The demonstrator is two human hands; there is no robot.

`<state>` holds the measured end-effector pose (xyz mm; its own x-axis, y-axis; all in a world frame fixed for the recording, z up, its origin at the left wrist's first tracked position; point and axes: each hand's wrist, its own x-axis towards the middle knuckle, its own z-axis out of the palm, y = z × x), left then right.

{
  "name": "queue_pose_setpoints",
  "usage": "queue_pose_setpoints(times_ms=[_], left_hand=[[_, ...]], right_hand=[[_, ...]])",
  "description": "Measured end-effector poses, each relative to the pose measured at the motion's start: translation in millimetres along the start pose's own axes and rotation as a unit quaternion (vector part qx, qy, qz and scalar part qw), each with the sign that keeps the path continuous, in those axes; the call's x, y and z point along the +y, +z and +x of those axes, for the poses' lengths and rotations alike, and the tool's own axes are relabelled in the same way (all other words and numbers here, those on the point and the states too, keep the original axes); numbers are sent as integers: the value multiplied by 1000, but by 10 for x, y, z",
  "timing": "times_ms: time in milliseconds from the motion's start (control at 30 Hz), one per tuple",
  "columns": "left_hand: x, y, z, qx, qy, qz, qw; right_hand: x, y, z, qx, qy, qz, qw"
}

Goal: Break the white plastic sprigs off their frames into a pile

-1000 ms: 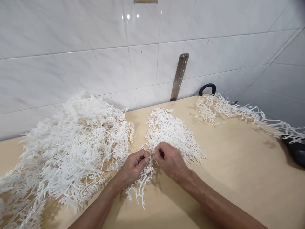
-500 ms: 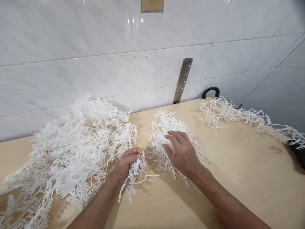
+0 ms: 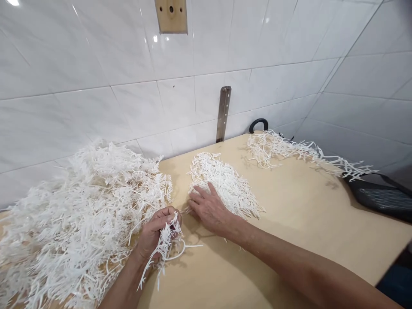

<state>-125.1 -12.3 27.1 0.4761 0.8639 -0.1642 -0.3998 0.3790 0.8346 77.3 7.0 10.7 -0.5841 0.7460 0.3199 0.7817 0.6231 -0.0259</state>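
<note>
My left hand [image 3: 156, 229] is closed on a white branching plastic sprig [image 3: 165, 242], pinched between thumb and fingers. Its thin twigs hang down, and one long bare stem points right. My right hand [image 3: 209, 208] lies with fingers spread on the near left edge of a flat, neat pile of white sprigs [image 3: 227, 184]. I cannot see anything gripped in it; the fingertips partly sink among the twigs. To the left of my left hand spreads a much bigger tangled heap of white sprigs [image 3: 93, 219].
Thin bare white stems [image 3: 283, 148] lie along the table's [image 3: 299, 201] far right edge. A black curved handle [image 3: 259, 124] rises behind them, and a black bag [image 3: 376, 193] sits at the right edge. A metal bracket [image 3: 223, 113] stands against the tiled wall [image 3: 128, 107].
My right hand has moved from above the middle pile down to its near left edge. The left hand keeps its sprig. The view has turned to the right.
</note>
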Motion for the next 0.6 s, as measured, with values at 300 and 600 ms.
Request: queue_pose_setpoints(times_ms=[300,600], left_hand=[[-38,27,13,35,-30,40,998],[0,30,-16,-19,-28,-13,999]], right_hand=[[327,-127,-254,28,53,-5,998],[-105,-274,-803,55,-62,97,992]])
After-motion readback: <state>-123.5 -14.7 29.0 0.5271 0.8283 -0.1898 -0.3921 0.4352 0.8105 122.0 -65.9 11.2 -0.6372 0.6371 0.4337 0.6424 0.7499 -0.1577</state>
